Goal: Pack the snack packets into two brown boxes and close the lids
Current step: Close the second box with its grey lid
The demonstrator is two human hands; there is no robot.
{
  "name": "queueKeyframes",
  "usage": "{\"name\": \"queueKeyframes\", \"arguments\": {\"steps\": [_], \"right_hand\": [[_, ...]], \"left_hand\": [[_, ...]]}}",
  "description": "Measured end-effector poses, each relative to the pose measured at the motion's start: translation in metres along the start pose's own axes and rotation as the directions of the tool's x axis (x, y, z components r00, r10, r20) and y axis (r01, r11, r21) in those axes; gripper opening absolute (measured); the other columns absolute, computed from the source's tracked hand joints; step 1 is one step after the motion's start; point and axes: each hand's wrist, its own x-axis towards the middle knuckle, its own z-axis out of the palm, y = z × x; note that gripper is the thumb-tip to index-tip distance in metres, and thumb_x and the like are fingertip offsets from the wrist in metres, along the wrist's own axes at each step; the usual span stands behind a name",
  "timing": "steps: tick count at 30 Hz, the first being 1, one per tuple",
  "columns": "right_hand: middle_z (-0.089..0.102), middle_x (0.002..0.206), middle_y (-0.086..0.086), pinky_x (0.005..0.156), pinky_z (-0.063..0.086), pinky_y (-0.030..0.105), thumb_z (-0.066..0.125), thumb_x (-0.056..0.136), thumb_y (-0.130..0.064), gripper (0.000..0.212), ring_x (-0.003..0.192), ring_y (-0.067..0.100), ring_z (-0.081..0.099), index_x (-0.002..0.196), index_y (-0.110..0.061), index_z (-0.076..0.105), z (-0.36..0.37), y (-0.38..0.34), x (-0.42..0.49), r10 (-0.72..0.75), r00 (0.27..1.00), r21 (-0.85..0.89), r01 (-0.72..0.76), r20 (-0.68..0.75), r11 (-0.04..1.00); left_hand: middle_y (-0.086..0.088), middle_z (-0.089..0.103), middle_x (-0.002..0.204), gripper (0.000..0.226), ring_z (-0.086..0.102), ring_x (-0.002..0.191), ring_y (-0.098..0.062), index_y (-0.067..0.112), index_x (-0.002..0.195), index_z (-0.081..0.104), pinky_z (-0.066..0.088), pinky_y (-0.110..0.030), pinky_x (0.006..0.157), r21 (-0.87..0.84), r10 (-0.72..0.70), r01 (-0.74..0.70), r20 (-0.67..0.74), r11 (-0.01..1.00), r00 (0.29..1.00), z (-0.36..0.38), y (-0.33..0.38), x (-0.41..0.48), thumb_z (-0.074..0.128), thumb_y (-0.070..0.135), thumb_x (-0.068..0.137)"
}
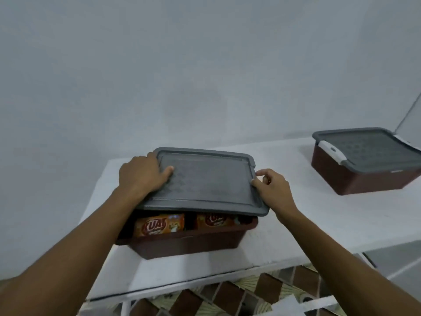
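A brown box point(189, 244) stands on the white table point(296, 224) in front of me. Its grey lid point(205, 185) lies tilted over it, with the near edge raised above the rim. Through the gap I see two orange snack packets point(159, 225) standing inside. My left hand point(141, 174) grips the lid's left edge, thumb on top. My right hand point(273, 188) holds the lid's right edge with its fingertips. A second brown box point(362, 179) sits at the right, its grey lid point(369, 151) lying flat on it with a white latch point(331, 152) at its left end.
A pale wall rises directly behind the table. The table's near edge runs just below the box. Under it a brown and patterned tiled floor point(227, 297) shows, with white frame bars.
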Motion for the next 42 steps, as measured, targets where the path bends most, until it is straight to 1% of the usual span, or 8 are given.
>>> {"name": "queueKeyframes", "arguments": {"steps": [4,9,15,20,23,27,33,42], "right_hand": [[0.062,0.102,-0.002,0.069,0.051,0.034,0.063,0.087,-0.026,0.011,0.091,0.02,0.062,0.092,-0.017,0.061,0.012,-0.013,0.002,-0.002,0.998,0.063,-0.002,0.06,0.998],[0.067,0.095,-0.003,0.068,0.053,0.033,0.065,0.084,-0.022,0.012,0.086,0.015,0.065,0.095,-0.017,0.064,0.012,-0.024,-0.001,0.03,0.998,-0.001,-0.03,0.058,1.0],[0.066,0.095,0.0,0.064,0.05,0.03,0.066,0.087,-0.02,0.012,0.087,0.017,0.063,0.096,-0.014,0.063,0.018,-0.03,-0.009,0.053,0.997,-0.025,-0.051,0.064,0.998],[0.063,0.098,-0.001,0.059,0.044,0.027,0.065,0.084,-0.019,0.014,0.088,0.017,0.06,0.096,-0.012,0.061,0.031,-0.04,-0.017,0.022,0.999,-0.03,-0.02,0.042,0.999],[0.063,0.096,0.0,0.059,0.045,0.03,0.064,0.084,-0.021,0.012,0.085,0.017,0.061,0.091,-0.013,0.059,0.03,-0.038,-0.019,0.02,0.999,-0.02,-0.019,0.039,1.0],[0.062,0.1,0.004,0.067,0.054,0.043,0.061,0.088,-0.026,0.017,0.087,0.026,0.063,0.102,-0.02,0.053,0.029,-0.026,-0.027,0.115,0.982,0.063,-0.126,0.146,0.99],[0.056,0.108,0.01,0.061,0.047,0.034,0.062,0.09,-0.021,0.044,0.09,0.03,0.062,0.125,-0.026,0.035,0.025,-0.024,-0.028,0.201,0.96,0.182,-0.237,0.194,0.954],[0.058,0.105,0.008,0.061,0.049,0.034,0.062,0.09,-0.017,0.046,0.086,0.026,0.062,0.128,-0.023,0.036,0.003,-0.019,0.006,0.217,0.965,0.103,-0.233,0.149,0.967]], "left_hand": [[-0.011,0.054,0.124,0.064,0.047,0.116,-0.032,0.013,0.127,0.05,0.043,-0.046,0.089,0.033,-0.022,0.022,0.017,0.999,1.0,0.023,-0.031,-0.018,0.042,0.064,0.088],[-0.009,0.039,0.129,0.064,0.038,0.12,-0.031,0.011,0.127,0.049,0.044,-0.049,0.093,-0.27,-0.118,0.126,0.045,0.954,0.992,0.038,-0.043,-0.026,0.052,0.06,0.086],[-0.003,0.051,0.117,0.038,0.054,0.105,-0.017,0.013,0.109,0.061,0.042,-0.029,0.084,-0.77,-0.242,0.165,0.014,0.616,0.97,0.033,-0.06,-0.027,0.065,0.042,0.085],[-0.005,0.052,0.115,0.03,0.056,0.1,-0.022,0.013,0.105,0.052,0.044,-0.031,0.077,-0.717,-0.234,0.262,0.141,0.646,0.962,0.034,-0.072,-0.035,0.066,0.032,0.087],[-0.001,0.055,0.111,0.031,0.056,0.096,-0.021,0.015,0.11,0.044,0.042,-0.03,0.069,-0.744,-0.221,0.314,0.225,0.59,0.949,0.035,-0.068,-0.043,0.062,0.031,0.091],[0.001,0.049,0.116,0.053,0.055,0.1,-0.023,0.019,0.128,0.032,0.045,-0.035,0.08,-0.761,-0.246,0.362,0.27,0.538,0.931,0.034,-0.067,-0.049,0.066,0.031,0.089],[-0.01,0.049,0.129,0.07,0.058,0.101,-0.025,0.021,0.14,0.032,0.051,-0.038,0.082,-0.817,-0.249,0.454,0.385,0.356,0.889,0.038,-0.072,-0.056,0.073,0.031,0.084],[-0.015,0.046,0.14,0.069,0.051,0.121,-0.032,0.017,0.138,0.029,0.044,-0.039,0.095,-0.789,-0.277,0.379,0.274,0.482,0.921,0.046,-0.026,-0.027,0.072,0.032,0.086]]}}
